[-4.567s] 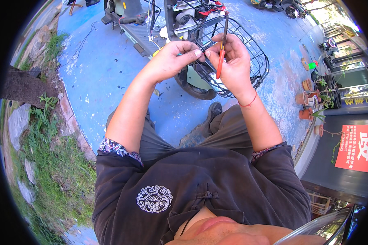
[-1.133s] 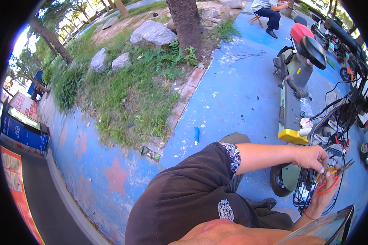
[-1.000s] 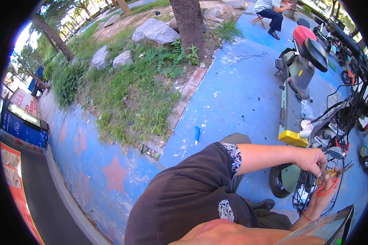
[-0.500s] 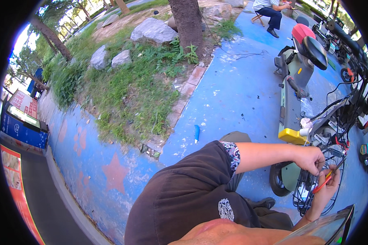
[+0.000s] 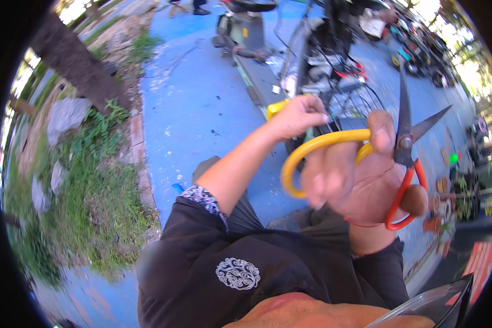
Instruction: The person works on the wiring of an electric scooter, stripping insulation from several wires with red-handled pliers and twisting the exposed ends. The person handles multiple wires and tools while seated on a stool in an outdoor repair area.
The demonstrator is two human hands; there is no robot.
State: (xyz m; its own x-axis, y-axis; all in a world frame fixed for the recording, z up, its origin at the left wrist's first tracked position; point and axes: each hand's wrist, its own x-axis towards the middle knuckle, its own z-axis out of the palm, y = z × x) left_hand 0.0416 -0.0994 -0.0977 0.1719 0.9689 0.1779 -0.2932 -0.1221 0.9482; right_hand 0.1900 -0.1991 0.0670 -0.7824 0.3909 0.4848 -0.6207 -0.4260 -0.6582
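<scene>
A pair of scissors (image 5: 403, 143) with one yellow and one red handle is held up close in my right hand (image 5: 369, 183). Its dark blades are spread apart and point upward. My fingers pass through the yellow loop, and my thumb lies at the red one; the fingers are partly blurred. Farther off, my left hand (image 5: 300, 116) is closed in a pinch; whatever is between its fingertips is too small to make out. It is beside the yellow part (image 5: 276, 109) of a grey-green electric scooter (image 5: 251, 74) and near a black wire basket (image 5: 360, 101).
Loose dark cables (image 5: 325, 54) hang over the scooter's front. A small blue object (image 5: 177, 188) lies on the blue pavement (image 5: 191, 131). Grass (image 5: 93, 202) and a tree trunk (image 5: 76, 65) are at the left. Parked bikes (image 5: 426, 54) stand at the far right, with flowerpots (image 5: 432, 224) nearer.
The scissors have come away from the basket toward me, and their blades have opened. My hands have moved apart. The view has swung right.
</scene>
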